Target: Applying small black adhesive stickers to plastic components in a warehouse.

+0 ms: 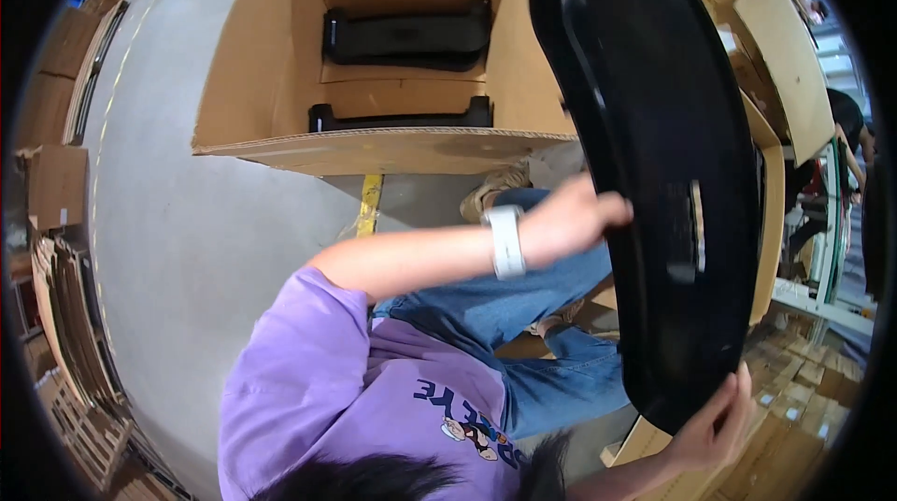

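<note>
Left hand is kinda pinching the panel's left edge, right hand is clasping its near end, length running away.

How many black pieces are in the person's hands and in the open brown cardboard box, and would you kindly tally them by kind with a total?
Long, curved, glossy black panel, held by the left hand and right hand: 1
Black pieces with raised ends, visible inside the open brown cardboard box: 2
Total: 3
</note>
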Action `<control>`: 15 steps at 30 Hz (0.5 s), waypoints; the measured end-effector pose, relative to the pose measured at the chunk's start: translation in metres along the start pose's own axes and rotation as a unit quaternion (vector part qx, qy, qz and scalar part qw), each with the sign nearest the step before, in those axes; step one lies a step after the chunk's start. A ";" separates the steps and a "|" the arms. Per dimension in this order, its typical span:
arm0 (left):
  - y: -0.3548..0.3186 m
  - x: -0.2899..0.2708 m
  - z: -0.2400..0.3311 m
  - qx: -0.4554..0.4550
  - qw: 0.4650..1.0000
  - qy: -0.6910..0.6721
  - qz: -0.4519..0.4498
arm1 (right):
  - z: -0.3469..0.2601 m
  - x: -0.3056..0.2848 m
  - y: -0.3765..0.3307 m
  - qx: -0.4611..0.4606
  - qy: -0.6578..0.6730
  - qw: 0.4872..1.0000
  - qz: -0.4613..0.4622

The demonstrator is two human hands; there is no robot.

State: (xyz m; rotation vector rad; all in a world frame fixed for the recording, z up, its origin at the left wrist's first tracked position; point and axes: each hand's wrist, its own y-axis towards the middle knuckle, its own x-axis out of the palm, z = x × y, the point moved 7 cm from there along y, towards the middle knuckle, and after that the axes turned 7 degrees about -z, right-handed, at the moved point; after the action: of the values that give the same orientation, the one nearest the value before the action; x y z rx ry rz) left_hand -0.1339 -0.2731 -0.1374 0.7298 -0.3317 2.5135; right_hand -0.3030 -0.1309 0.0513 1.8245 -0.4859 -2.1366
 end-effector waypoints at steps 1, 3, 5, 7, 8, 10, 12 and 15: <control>-0.002 -0.027 0.018 -0.030 0.999 0.008 0.022 | -0.025 -0.013 0.005 -0.063 -0.033 0.995 0.065; -0.005 -0.069 0.054 -0.038 0.994 -0.002 0.105 | -0.048 -0.031 0.001 -0.188 0.101 0.958 0.194; -0.014 -0.121 0.081 -0.041 0.984 -0.003 0.173 | -0.070 -0.022 0.016 -0.206 0.176 0.946 0.177; -0.023 -0.173 0.086 -0.077 0.965 -0.084 0.236 | -0.079 0.005 0.031 -0.196 0.214 0.949 0.125; -0.029 -0.205 0.084 -0.108 0.965 -0.083 0.224 | -0.081 0.024 0.036 -0.189 0.254 0.946 0.073; -0.046 -0.262 0.078 -0.144 0.942 -0.107 0.283 | -0.084 0.052 0.038 -0.161 0.278 0.947 0.010; -0.060 -0.311 0.060 -0.165 0.920 -0.165 0.315 | -0.084 0.085 0.035 -0.129 0.306 0.941 -0.059; -0.064 -0.353 0.022 -0.224 0.874 -0.256 0.347 | -0.078 0.133 0.024 -0.107 0.320 0.933 -0.124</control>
State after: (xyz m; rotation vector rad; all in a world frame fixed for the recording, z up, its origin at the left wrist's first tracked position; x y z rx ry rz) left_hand 0.1679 -0.3661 -0.3091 1.2286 -1.5479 2.6282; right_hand -0.2463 -0.2146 -0.0675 2.3760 0.1326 -1.4974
